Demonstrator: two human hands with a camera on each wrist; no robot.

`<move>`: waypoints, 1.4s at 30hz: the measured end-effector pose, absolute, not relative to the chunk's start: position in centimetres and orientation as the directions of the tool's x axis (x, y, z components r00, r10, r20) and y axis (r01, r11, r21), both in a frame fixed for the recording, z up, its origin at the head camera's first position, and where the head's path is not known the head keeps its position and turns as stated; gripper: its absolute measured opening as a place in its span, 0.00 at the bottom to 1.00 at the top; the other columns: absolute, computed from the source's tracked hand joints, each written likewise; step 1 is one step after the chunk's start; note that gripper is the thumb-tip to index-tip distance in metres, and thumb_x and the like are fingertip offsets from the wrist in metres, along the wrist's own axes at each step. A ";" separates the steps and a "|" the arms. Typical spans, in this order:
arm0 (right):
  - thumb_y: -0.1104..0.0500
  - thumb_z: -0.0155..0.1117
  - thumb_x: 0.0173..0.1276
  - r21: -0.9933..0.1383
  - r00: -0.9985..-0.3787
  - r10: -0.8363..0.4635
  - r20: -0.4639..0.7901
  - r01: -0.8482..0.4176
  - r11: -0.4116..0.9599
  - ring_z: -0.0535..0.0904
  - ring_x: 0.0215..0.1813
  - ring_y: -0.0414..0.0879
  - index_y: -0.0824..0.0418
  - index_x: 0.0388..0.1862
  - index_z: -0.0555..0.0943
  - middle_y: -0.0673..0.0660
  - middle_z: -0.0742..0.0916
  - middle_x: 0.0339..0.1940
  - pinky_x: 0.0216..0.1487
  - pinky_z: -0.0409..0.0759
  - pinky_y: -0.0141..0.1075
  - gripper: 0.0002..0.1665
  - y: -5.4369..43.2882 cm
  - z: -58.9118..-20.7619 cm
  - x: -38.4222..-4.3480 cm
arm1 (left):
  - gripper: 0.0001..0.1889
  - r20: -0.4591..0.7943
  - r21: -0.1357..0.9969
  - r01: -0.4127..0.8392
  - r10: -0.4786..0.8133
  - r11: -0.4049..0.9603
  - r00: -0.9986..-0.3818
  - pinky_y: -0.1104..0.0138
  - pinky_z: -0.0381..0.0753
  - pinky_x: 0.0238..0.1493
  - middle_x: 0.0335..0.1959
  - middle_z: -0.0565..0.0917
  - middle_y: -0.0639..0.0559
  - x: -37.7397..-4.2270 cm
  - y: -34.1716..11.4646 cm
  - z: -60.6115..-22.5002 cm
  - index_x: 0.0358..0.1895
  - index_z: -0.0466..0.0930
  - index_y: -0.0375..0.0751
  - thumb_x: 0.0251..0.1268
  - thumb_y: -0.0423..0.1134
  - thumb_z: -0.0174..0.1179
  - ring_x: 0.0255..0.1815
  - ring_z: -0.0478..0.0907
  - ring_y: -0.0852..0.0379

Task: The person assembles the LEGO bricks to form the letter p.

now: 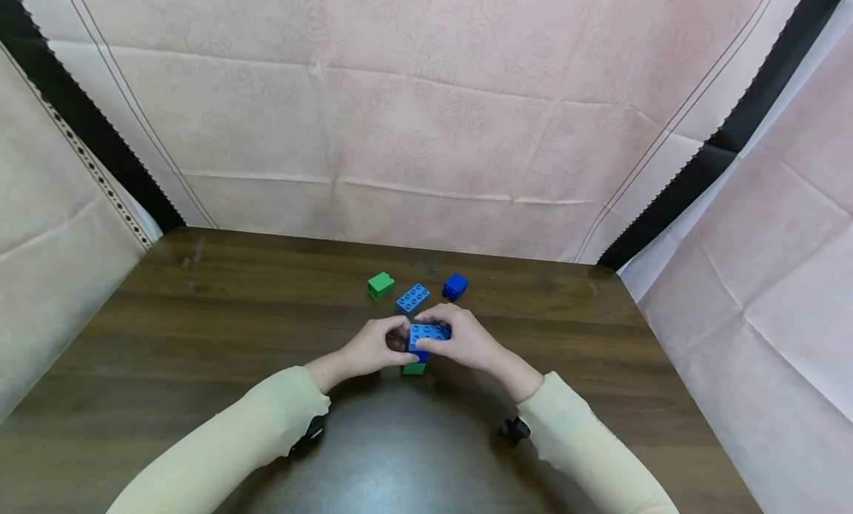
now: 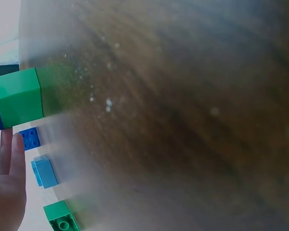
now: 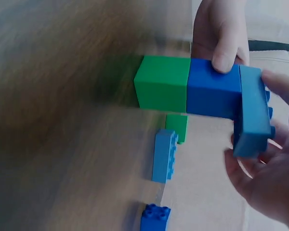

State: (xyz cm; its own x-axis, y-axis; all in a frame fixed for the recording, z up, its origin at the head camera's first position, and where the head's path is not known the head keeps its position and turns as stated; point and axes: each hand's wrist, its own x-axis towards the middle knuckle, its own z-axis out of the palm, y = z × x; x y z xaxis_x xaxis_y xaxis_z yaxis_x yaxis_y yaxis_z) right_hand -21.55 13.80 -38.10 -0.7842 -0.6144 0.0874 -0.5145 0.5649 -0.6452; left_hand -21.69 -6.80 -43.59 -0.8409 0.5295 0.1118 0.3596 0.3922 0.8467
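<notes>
A stack stands on the table between both hands: a green brick (image 3: 161, 89) at the bottom, a dark blue brick (image 3: 209, 94) on it, and a long light blue brick (image 3: 255, 106) across the top. The light blue one overhangs to the right and touches the dark blue brick; whether its studs are fully seated I cannot tell. My left hand (image 1: 369, 346) grips the dark blue brick from the left, thumb on its near side. From the right, my right hand (image 1: 469, 340) holds the light blue brick between thumb and fingers.
Behind the hands lie three loose bricks: a green brick (image 1: 380, 285), a light blue brick (image 1: 412, 298) and a dark blue brick (image 1: 455, 286). The brown wooden table (image 1: 233, 314) ends at a pale patterned cloth (image 1: 400, 129) at the back.
</notes>
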 end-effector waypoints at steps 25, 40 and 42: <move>0.51 0.68 0.59 -0.632 -0.789 -0.609 0.079 -0.512 0.581 0.74 0.40 0.43 0.58 0.51 0.80 0.53 0.84 0.44 0.40 0.77 0.30 0.23 15.8 -38.7 -21.8 | 0.14 0.091 0.855 0.333 0.517 0.398 -0.851 0.64 0.82 0.47 0.42 0.83 0.48 -21.5 -6.6 -43.7 0.38 0.72 0.43 0.55 0.42 0.67 0.41 0.79 0.57; 0.54 0.70 0.58 -0.600 -0.784 -0.615 0.089 -0.535 0.595 0.73 0.37 0.42 0.61 0.49 0.80 0.52 0.83 0.38 0.36 0.78 0.27 0.21 16.1 -38.5 -21.6 | 0.18 0.062 0.851 0.321 0.528 0.415 -0.847 0.60 0.81 0.50 0.44 0.82 0.48 -21.3 -6.8 -43.1 0.45 0.72 0.43 0.56 0.44 0.66 0.44 0.78 0.56; 0.54 0.70 0.58 -0.601 -0.783 -0.616 0.090 -0.535 0.593 0.73 0.36 0.41 0.61 0.49 0.80 0.53 0.83 0.38 0.35 0.78 0.27 0.21 16.2 -38.5 -21.6 | 0.20 0.065 0.855 0.319 0.525 0.409 -0.848 0.59 0.80 0.51 0.45 0.81 0.49 -21.2 -6.8 -43.0 0.49 0.72 0.44 0.56 0.45 0.67 0.45 0.78 0.56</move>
State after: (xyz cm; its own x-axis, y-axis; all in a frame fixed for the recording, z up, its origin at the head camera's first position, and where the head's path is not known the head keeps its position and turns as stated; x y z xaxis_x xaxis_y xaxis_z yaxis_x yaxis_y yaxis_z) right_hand -21.58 16.16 -38.55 -0.7827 -0.6160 0.0895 -0.5355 0.5931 -0.6013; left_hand -21.23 -6.79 -42.98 -0.8484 0.5253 0.0655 0.3192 0.4089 0.8549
